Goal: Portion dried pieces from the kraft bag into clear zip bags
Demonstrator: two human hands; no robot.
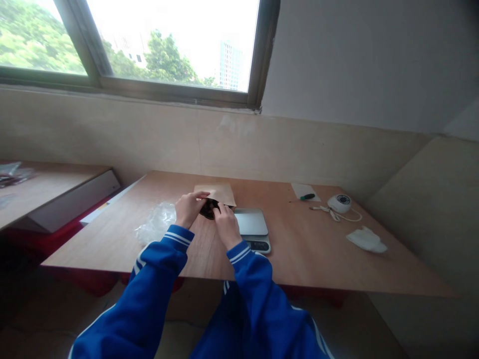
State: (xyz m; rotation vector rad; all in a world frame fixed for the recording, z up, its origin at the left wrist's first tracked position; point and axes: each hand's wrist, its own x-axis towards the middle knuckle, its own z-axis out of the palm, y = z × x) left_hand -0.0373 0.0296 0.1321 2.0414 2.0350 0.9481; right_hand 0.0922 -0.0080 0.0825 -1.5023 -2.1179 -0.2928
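Both hands pinch the mouth of a brown paper pouch (217,193): the left hand (190,208) grips its near-left edge, fingers curled closed on the paper, and the right hand (225,224) has its fingertips at the opening, where a small dark object (208,208) shows; whether those fingers clasp the object or only the pouch lip cannot be told. The pouch lies flat on the wooden table (307,259), its body running toward 12 o'clock from the hands. A silver kitchen scale (253,227) sits just beside the right hand at 3 o'clock. Crumpled clear plastic (155,223) lies at 9 o'clock of the left hand.
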